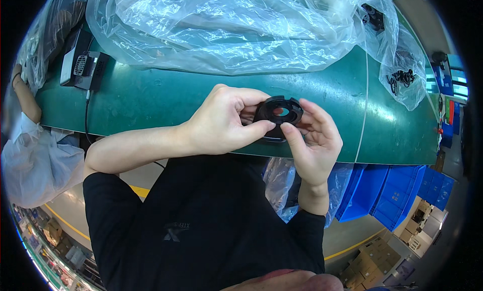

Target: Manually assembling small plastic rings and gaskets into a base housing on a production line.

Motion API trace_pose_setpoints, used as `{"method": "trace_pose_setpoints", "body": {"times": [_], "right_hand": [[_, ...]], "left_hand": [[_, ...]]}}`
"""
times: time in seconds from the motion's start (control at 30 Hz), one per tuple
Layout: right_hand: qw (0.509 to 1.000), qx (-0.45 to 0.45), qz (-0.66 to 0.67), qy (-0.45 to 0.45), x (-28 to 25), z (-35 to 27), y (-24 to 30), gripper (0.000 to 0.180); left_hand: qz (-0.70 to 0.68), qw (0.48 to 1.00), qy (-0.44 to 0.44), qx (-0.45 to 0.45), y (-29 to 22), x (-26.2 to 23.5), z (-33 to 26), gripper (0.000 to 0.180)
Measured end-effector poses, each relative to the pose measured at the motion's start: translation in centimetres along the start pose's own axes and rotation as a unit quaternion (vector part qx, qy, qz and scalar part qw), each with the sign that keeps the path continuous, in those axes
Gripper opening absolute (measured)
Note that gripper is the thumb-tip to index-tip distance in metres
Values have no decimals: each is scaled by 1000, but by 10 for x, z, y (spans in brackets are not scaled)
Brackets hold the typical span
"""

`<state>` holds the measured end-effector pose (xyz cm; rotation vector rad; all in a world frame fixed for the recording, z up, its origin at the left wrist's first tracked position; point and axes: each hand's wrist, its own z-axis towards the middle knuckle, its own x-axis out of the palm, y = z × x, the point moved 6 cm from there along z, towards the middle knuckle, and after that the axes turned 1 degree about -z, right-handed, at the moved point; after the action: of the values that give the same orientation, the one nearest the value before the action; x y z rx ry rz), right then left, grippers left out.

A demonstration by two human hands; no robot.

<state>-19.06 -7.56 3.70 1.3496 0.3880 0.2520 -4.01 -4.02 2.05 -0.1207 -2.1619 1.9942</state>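
Observation:
Between my hands, above the near edge of the green table, is a round black plastic part (288, 100) with a hole through its middle and notches in its rim. My left hand (232, 119) grips its left side, thumb on the near face and fingers behind. On the other side my right hand (316, 137) pinches the rim between thumb and fingers. Part of a dark piece also shows just below the ring; whether it is separate I cannot tell.
A large clear plastic bag (226, 34) covers the far side of the green table (166, 97). At left stands a black-and-silver device (86, 69) with a cable, near a co-worker's arm (26, 97). Small bags with black parts (401, 78) lie far right. Blue bins (397, 193) stand below the right edge.

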Motion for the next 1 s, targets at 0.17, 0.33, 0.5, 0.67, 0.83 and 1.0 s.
{"method": "trace_pose_setpoints", "body": {"times": [0.17,0.33,0.5,0.67,0.83,1.0], "right_hand": [[999,27,1,-47,-10,1,-3,26],[997,-28,0,-76,-10,2,3,12],[982,-142,-121,-30,0,0,26,12],[974,-148,-163,-42,7,-2,20,10],[970,-160,-169,-66,6,-5,17,10],[982,-132,-126,-50,8,-3,8,10]], "left_hand": [[-128,992,20,-2,-3,7,2,46],[-146,988,40,36,-2,10,0,45],[-113,993,25,23,-1,8,0,29],[-85,996,-5,-2,4,2,3,23],[-87,996,-14,-4,0,3,1,23],[-61,997,-55,5,1,-1,1,19]]}}
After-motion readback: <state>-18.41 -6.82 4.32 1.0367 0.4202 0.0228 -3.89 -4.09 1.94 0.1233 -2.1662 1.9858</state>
